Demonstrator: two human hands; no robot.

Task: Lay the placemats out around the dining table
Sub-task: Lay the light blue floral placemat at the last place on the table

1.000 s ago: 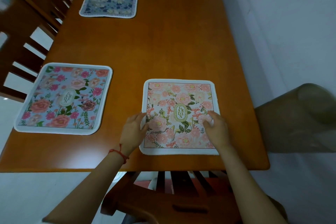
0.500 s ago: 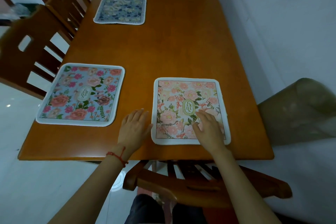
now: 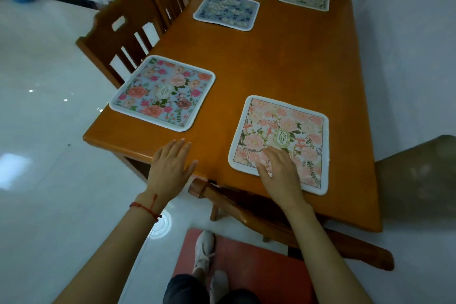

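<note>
The light is dim and cool, with a bluish cast over the whole view. Left of the left hand (image 3: 170,168) the glossy floor (image 3: 44,155) throws back pale glare patches and small bright specks. The bench (image 3: 296,69) shows a soft sheen beyond the right hand (image 3: 278,173) and only faint, diffuse shadows. Wide-angle distortion bends the edges, and the far upper left corner is smeared and soft.

Glossy wood table (image 3: 283,61); cloth-look floral placemats (image 3: 280,143); shiny floor (image 3: 49,155).
</note>
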